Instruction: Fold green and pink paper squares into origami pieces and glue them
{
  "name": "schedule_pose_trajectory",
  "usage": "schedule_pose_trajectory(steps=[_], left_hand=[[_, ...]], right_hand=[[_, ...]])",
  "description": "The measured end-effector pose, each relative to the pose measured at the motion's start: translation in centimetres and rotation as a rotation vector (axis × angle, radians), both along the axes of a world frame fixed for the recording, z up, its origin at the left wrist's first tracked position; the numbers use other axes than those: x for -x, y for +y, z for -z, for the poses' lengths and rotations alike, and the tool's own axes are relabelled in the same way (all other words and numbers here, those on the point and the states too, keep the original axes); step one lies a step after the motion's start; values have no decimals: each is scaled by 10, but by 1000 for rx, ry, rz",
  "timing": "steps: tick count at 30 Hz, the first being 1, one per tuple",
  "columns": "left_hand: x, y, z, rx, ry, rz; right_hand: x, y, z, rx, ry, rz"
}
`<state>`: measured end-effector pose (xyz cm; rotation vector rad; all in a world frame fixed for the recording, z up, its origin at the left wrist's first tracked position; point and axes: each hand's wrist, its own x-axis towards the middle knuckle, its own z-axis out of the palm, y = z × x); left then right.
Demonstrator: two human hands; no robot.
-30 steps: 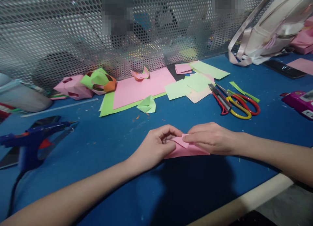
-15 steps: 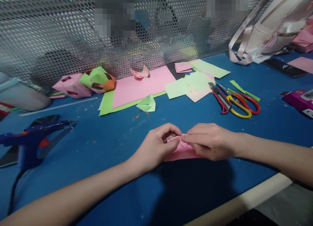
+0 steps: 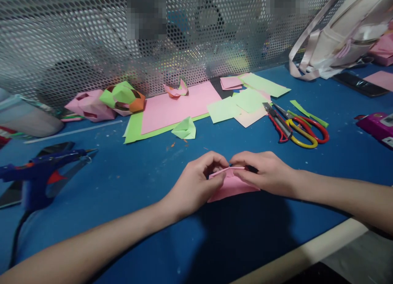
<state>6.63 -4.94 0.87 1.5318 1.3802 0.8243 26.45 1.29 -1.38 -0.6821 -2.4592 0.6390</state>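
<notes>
A small folded sheet of pink paper [image 3: 235, 186] is held between both hands, just over the blue table. My left hand [image 3: 201, 179] pinches its left end, thumb in front and curled fingers behind. On the right end, my right hand [image 3: 265, 171] grips the paper's upper fold with thumb and fingers. Parts of the paper's back are hidden by the fingers. Beyond my hands lies a folded light green paper piece [image 3: 184, 129], touching neither hand.
Scissors [image 3: 307, 130] and a box cutter [image 3: 278, 124] lie right of the green sheets [image 3: 224, 109]. At left stands a blue glue gun [image 3: 39, 171]. Folded paper shapes [image 3: 92, 106] sit against the perforated metal panel [image 3: 101, 50]. A purple device [image 3: 376, 126] is at far right.
My right hand has shifted its grip from lying over the paper's front to pinching its upper fold. The small flap at the top now stands differently. My left hand has barely moved.
</notes>
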Motion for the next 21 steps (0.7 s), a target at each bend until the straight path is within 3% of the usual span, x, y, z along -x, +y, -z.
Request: schedule_pose_trajectory(steps=[14,21], left_hand=[[-5,2,0,-24,140,38],[-3,4,2,-67,132,-33]], right_hand=[[2,-3,-4,-20,112,-84],[1,-4,-6,155,162,18]])
